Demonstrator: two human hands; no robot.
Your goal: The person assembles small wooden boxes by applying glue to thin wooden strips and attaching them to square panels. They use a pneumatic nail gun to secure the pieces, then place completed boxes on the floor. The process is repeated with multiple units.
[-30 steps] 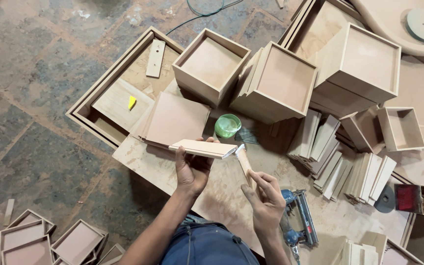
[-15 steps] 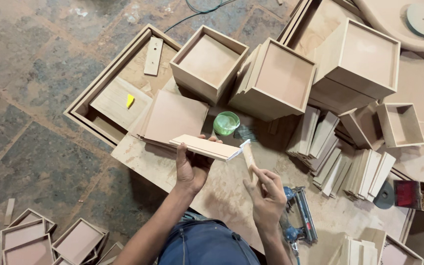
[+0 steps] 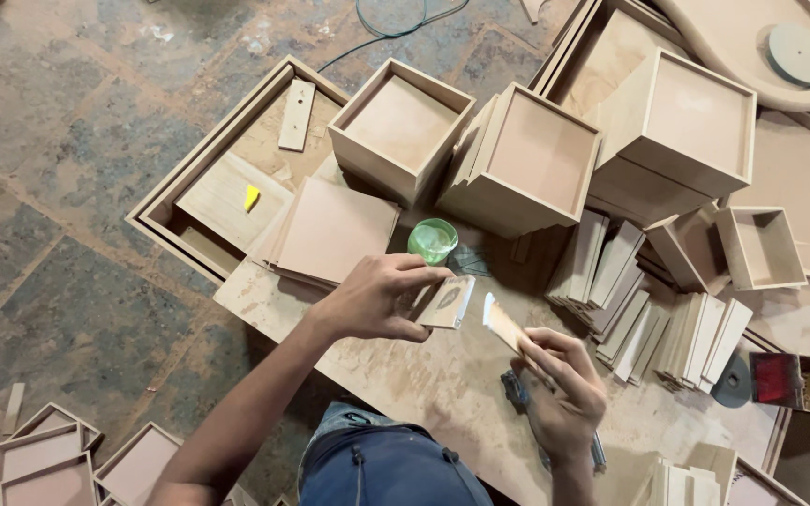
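Observation:
My left hand [image 3: 374,298] grips a small flat wooden panel [image 3: 448,302], tilted so one edge faces my right hand. My right hand [image 3: 566,382] holds a thin wooden stick [image 3: 503,327] whose whitish tip sits just right of the panel's edge. A green cup [image 3: 432,240] stands just beyond the panel on the wooden work board [image 3: 442,384]. A stack of square panels [image 3: 330,232] lies to the left of the cup.
Open wooden boxes [image 3: 403,126] [image 3: 529,161] [image 3: 682,126] stand behind the cup. Rows of small panels [image 3: 653,300] lean on edge to the right. A shallow frame [image 3: 227,178] holds boards and a yellow bit. A nail gun [image 3: 517,394] lies under my right hand.
My left hand has turned the panel from lying long and flat to a shorter, tilted face. The stick in my right hand has come closer to its edge.

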